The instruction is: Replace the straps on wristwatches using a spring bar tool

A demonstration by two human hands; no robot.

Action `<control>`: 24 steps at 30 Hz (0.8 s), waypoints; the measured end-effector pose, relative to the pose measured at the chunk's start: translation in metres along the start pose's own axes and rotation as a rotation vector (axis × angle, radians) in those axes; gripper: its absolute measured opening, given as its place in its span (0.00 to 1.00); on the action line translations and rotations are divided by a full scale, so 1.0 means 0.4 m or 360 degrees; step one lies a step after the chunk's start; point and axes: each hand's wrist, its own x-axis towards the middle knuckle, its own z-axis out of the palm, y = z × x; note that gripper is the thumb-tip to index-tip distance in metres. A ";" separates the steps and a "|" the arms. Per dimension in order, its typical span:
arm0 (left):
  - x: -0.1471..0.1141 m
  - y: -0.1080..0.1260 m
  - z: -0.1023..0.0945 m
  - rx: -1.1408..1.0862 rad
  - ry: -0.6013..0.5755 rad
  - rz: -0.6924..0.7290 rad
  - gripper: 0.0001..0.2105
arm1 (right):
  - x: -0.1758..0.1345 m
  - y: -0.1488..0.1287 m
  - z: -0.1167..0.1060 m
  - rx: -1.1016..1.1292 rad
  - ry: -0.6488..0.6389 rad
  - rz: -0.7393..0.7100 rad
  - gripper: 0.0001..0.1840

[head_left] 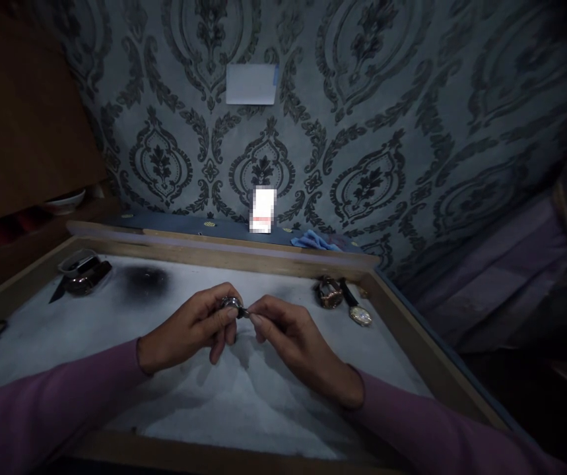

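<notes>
Well inside the wooden tray [214, 253], over open white lining [179, 412], the left hand [204, 323] pinches a round watch [232, 303], its side pinched by the right hand [288, 330]; a gold-rimmed watch [361, 316] lies near the right edge [409, 330]

No legible text, no numbers, white rectangle [263, 206] (pixelated)

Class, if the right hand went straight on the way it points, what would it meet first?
Probably the watch in the left hand; the right hand is at its edge, perhaps touching, though depth is unclear.
</notes>
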 end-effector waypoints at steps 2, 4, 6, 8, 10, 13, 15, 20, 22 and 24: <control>0.001 0.000 -0.002 0.0007 0.0003 0.0002 0.12 | 0.001 0.002 0.000 0.0028 0.0007 0.0009 0.13; 0.002 0.001 -0.003 0.0015 -0.0002 0.0005 0.12 | 0.002 0.003 0.000 0.0058 0.0010 0.0018 0.14; 0.002 0.001 -0.004 0.0025 -0.0003 0.0012 0.12 | 0.003 0.004 0.000 0.0083 0.0005 0.0033 0.14; 0.000 0.002 -0.003 0.0035 -0.0002 0.0022 0.12 | 0.003 0.004 0.000 0.0108 -0.0005 0.0041 0.14; -0.001 0.002 -0.002 0.0054 -0.0002 0.0027 0.11 | 0.003 0.003 0.000 0.0113 -0.0007 0.0038 0.14; -0.004 0.001 -0.001 0.0085 -0.0005 0.0030 0.11 | 0.004 0.000 -0.001 0.0078 -0.0008 0.0030 0.14; -0.004 0.000 -0.001 0.0088 -0.0012 0.0029 0.11 | 0.004 -0.002 -0.002 0.0055 -0.0020 0.0029 0.13; -0.004 0.003 -0.002 0.0125 -0.0023 0.0035 0.11 | 0.004 -0.002 -0.004 0.0051 -0.0039 0.0017 0.13; -0.004 0.003 -0.002 0.0140 -0.0026 0.0051 0.11 | 0.003 -0.001 -0.005 0.0036 -0.0049 0.0024 0.13; -0.004 0.000 -0.002 0.0151 -0.0035 0.0065 0.11 | 0.001 0.000 -0.005 0.0019 -0.0055 0.0022 0.13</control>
